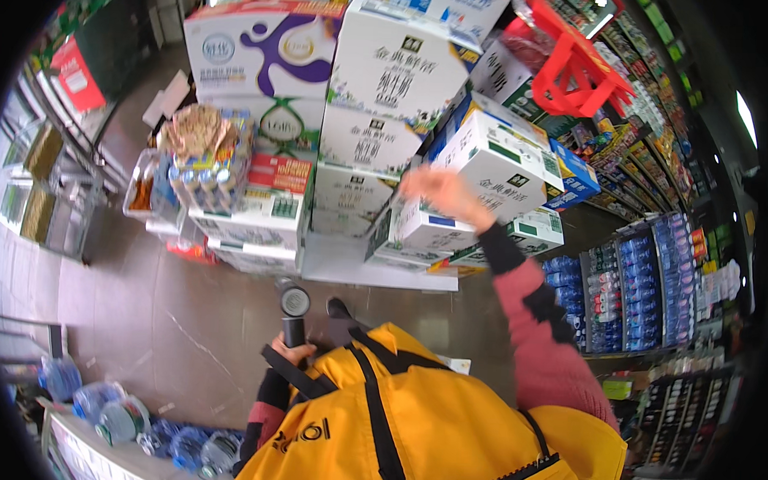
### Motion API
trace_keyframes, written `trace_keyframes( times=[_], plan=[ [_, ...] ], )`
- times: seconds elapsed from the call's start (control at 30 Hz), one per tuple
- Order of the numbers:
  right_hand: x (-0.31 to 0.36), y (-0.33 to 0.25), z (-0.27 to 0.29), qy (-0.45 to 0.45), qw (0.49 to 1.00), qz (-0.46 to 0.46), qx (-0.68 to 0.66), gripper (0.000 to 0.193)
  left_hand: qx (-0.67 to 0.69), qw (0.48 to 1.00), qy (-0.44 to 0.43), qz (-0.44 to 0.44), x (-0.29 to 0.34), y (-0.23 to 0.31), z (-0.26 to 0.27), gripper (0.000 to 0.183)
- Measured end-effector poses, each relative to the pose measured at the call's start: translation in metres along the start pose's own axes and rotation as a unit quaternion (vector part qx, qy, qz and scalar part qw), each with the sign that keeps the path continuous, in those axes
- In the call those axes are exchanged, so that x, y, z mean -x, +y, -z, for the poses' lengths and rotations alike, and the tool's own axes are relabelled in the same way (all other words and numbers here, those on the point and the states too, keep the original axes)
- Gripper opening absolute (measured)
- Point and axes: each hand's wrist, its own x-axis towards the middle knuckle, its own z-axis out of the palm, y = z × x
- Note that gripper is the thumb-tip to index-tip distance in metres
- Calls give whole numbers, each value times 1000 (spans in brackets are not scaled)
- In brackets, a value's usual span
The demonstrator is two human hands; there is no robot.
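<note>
My left hand (295, 353) is low in front of my body, wrapped round the black handle of a handheld device with a round grey end (295, 302). Its exact kind is not clear. My right hand (445, 194) reaches forward over a stack of white milk cartons, close to a carton (509, 170) with green print. The fingers are smeared by motion, and I cannot tell whether they touch the carton. Left of that hand rises a taller stack, with a large white carton (399, 63) on top. A white and purple carton (264, 54) stands beside it.
A low white platform (358, 269) carries the stacks. Small cans (208, 186) and a clear plastic tub (145, 185) are at the left. A red bag (576, 73) lies at the back right. Bottled water packs (640, 283) line the right; large bottles (124, 419) stand lower left.
</note>
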Motion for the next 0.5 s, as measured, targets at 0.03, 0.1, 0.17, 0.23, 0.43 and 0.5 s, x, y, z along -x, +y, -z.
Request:
trace_keyframes(
  times=[0.03,0.1,0.17,0.23,0.43,0.5],
  plan=[
    [-25,-16,26,50,998,35,-28,23,-20,999,35,30,5,-7,5,24],
    [-73,-53,80,148,976,95,132,19,-72,991,93,60,12,-19,16,26],
    [-117,-82,117,215,939,161,215,21,-31,989,128,66,28,-33,21,27],
    [-162,-98,141,249,882,247,316,26,-4,978,188,94,43,-46,18,26],
    [-262,-96,179,148,869,100,461,57,68,953,273,111,67,-64,-6,25],
    [-272,-94,183,107,887,52,446,61,66,950,282,118,71,-63,-12,25]
  ],
)
